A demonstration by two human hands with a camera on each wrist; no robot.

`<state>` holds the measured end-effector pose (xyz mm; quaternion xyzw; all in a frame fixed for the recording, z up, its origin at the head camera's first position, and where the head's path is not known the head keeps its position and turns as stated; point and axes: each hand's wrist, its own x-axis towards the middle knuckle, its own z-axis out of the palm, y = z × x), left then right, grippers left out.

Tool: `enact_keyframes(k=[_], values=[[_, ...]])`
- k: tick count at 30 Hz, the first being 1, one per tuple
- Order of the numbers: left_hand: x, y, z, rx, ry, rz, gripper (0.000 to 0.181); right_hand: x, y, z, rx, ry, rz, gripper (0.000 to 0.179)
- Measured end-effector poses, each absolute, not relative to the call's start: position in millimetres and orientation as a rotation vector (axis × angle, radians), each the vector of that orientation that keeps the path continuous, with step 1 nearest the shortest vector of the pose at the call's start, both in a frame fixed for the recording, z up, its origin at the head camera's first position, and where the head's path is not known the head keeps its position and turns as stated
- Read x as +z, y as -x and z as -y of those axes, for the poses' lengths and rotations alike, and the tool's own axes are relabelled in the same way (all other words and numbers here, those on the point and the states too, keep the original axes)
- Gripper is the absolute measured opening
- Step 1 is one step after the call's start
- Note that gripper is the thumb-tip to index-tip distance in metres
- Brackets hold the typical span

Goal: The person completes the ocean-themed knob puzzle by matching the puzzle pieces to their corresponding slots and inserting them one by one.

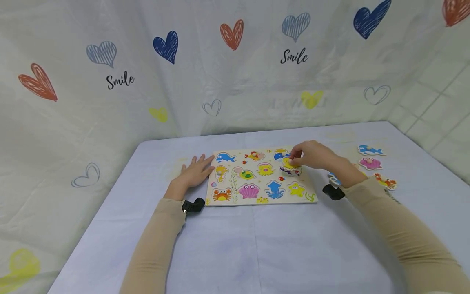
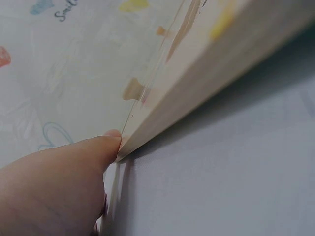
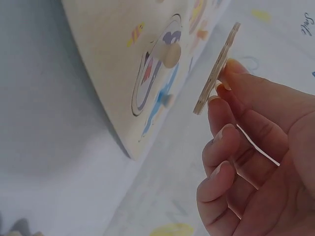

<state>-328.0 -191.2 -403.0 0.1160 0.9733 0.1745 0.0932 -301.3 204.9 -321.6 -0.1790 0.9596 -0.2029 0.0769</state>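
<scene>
A wooden peg puzzle board (image 1: 261, 200) with sea animal pictures lies flat on the white-covered table. My right hand (image 1: 313, 155) pinches a yellow puzzle piece (image 1: 289, 164) by its small knob, over the board's right side. In the right wrist view this puzzle piece (image 3: 216, 71) appears edge-on, its face turned away, apart from the board. Below it on the board is a penguin piece (image 3: 152, 73) with a round knob. Fingers spread, my left hand (image 1: 194, 171) rests at the board's left edge; the left wrist view has its thumb (image 2: 110, 145) against the board's corner.
Loose pieces lie right of the board: a blue fish-like one (image 1: 371, 150), a pink one (image 1: 371, 163) and a red-orange crab (image 1: 387, 182). Another blue piece (image 1: 333, 179) is partly hidden by my right forearm. A curtain (image 1: 235, 81) printed with hearts hangs behind the table.
</scene>
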Motion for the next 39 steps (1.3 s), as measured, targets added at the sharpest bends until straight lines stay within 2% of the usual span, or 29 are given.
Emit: enact_keyframes(k=[19,39], values=[[-401.3,326.5,191.3,0.522,-0.35,-2.886,0.063,-335.1,314.1,-174.9,-0.607,0.635,-2.841,0.017],[-402.1,327.1,190.9,0.508,-0.34,-2.883,0.063,-341.8,324.9,-147.4,-0.521,0.572,-2.829,0.016]])
